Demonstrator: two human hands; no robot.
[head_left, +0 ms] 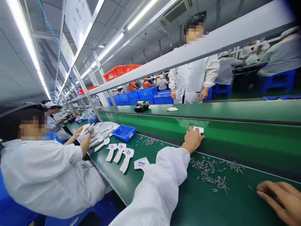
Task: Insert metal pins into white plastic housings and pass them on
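Touching the white piece: here's the left hand, stretched past the worktop's far edge, with a small white piece at the fingertips, over the green strip beyond.
Left fingers: bent and moderately apart, thumb out to the right, the piece showing between; whether it is pinched firmly or merely touched, I can't tell, as the knuckles hide the contact.
Good handling there: I'd call for a light hold on the piece's edges, wrist raised, sleeve kept off the loose metal.
Right hand: over at the worktop's right side, the right hand is low and blurred, thumb and fingers curled, tips close together; nothing held can be made out, so I can't tell.
Metal pieces: small metal pieces lie scattered between the hands, inside the far edge, with one thin piece just beside the right fingertips.
Good handling here: a narrow, gentle pinch would suit bits this small, taking one from the pile's fringe.
Marked parts: white parts with blue marks lie toward the worktop's left edge, near the blue tray.
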